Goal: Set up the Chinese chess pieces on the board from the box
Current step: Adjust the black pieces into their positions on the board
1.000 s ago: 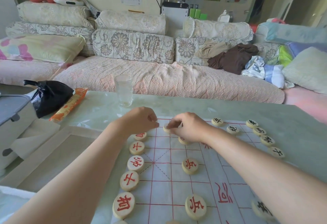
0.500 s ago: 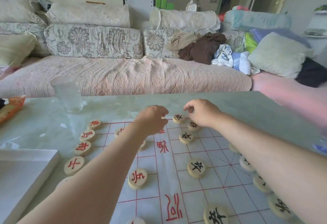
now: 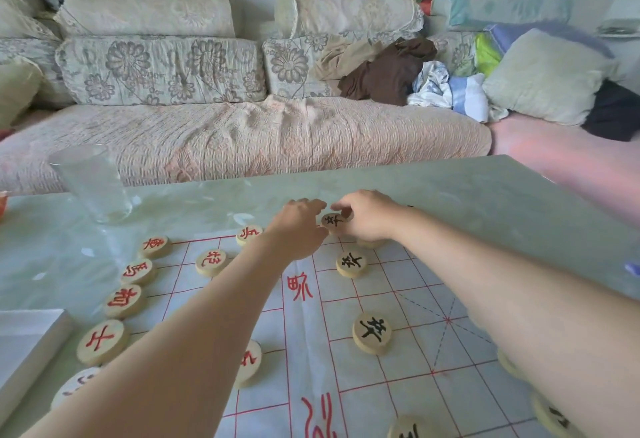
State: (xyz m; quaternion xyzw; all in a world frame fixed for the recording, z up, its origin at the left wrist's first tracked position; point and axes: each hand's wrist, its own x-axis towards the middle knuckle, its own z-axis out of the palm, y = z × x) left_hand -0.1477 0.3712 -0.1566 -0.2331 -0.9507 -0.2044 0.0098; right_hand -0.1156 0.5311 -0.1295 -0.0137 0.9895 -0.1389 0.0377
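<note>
Nearing completion: right hand (image 3: 367, 217) is pinching a black piece (image 3: 333, 220) over the board (image 3: 388, 302)'s far edge; left hand (image 3: 301, 226) is hovering curled, apparently empty, most pieces already placed.

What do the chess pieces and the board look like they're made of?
Chess pieces: probably pale unvarnished wood, matte thick discs with painted characters. Board: seemingly thin cloth or plastic sheet, lying flat with a soft crease, with printed red lines.
</note>
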